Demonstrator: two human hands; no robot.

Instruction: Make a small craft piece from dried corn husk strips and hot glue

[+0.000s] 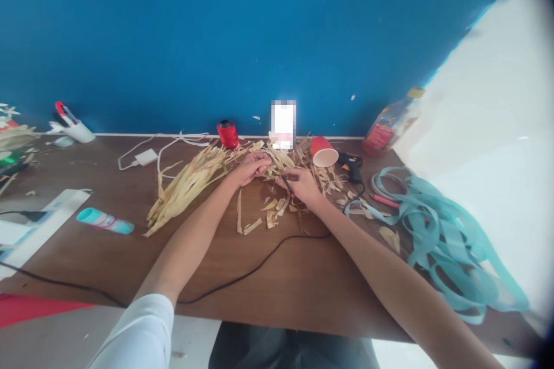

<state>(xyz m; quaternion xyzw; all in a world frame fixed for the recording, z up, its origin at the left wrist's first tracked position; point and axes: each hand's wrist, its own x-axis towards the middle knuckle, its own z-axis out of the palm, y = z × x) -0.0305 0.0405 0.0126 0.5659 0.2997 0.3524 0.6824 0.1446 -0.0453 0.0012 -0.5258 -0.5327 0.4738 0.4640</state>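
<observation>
Left hand (250,168) is curled over dried husk strips (186,193) heaped on the wooden bench (86,265); whether it grips them cannot be confirmed. Right hand (302,186), just beside it, has its fingers bent around a slim black tool (286,183). Loose strips lie around both hands. Red thread spool (228,134), red paper cup (324,151) and hot glue gun (351,166) stand along the heap's far edge.

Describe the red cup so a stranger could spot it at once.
Below the blue wall, on the brown desk, find the pale husk strips. At their back right, the red cup lies on its side, white inside showing, beside a black glue gun, unlike the upright red spool.
</observation>
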